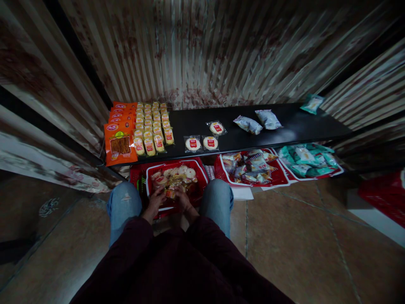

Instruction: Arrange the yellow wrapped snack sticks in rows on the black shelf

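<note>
Both my hands reach into a red basket (202,169) with a white rim between my knees. Small clear-wrapped snacks fill it, round pale cakes (190,173) and yellow pieces among them. My left hand (155,202) has its fingers bent at the near left of the pile. Across from it, my right hand (183,200) curls its fingers over the near right part. Between the fingertips of both hands sits a yellow wrapped snack cake (170,194) with a red label. The dim light partly hides the fingertips' contact.
A black shelf (202,110) above the basket holds orange snack bags (120,143), rows of yellow wrapped cakes (153,126), round wrapped cakes (210,143), white bags (268,119) and a green bag (312,104). More baskets (284,179) of packets stand to the right.
</note>
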### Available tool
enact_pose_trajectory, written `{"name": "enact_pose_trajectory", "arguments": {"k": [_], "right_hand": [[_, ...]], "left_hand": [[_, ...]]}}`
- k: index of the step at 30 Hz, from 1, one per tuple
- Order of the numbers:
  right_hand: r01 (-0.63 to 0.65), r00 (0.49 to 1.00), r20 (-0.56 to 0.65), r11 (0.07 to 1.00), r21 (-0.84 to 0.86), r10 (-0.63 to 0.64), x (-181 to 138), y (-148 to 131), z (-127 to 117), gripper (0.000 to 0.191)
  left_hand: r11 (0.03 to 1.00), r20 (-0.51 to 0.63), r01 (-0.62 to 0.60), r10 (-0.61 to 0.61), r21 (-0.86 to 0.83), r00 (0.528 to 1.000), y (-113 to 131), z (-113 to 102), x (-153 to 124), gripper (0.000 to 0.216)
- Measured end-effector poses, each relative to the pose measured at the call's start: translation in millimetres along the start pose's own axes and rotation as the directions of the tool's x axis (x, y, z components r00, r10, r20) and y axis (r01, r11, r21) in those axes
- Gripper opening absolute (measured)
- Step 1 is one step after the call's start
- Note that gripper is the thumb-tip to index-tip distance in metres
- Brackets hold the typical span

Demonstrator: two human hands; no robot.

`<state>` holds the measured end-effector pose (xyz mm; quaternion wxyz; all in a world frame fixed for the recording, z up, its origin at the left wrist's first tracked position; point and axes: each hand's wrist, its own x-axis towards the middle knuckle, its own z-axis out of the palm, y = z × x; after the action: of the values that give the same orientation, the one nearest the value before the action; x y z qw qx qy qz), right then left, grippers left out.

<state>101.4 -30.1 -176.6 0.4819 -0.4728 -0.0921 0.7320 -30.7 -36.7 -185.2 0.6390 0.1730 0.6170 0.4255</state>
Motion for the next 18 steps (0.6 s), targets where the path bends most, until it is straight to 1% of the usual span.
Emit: {"name": "enact_pose_trajectory", "arguments": {"k": [3,7,10,13,18], "right_hand": [[0.027,1.0,-0.001,1.0,-0.012,-0.027,-2.6,-2.3,0.7,0.035],[0.088,0.996,0.02,0.996,-0.023,-0.088,-5.1,-1.5,2.3,0.031],[0.119,0.993,0.003,0.992,-0.05,-0.119,-7.7,-3.3,5.4,0.032],[0.145,0.988,-0.049,0.986,-0.081,-0.15,-10.4,-9.6,9.5,0.033],[0.124,0.99,-0.059,0.991,-0.056,-0.128,-13.9,-21.3,13.8,0.036]], "left_hand": [[0.995,0.012,0.033,-0.035,0.096,0.999,-2.8,2.4,0.6,0.048],[0.985,0.013,0.0,-0.002,0.171,1.0,-3.3,5.1,-1.6,0.039],[0.983,0.023,-0.009,0.005,0.182,1.0,-0.1,7.8,-5.3,0.039],[0.983,0.039,-0.009,0.002,0.185,0.999,6.1,12.9,-11.4,0.039],[0.989,0.083,-0.075,0.065,0.131,0.994,17.8,23.0,-25.4,0.038]]}}
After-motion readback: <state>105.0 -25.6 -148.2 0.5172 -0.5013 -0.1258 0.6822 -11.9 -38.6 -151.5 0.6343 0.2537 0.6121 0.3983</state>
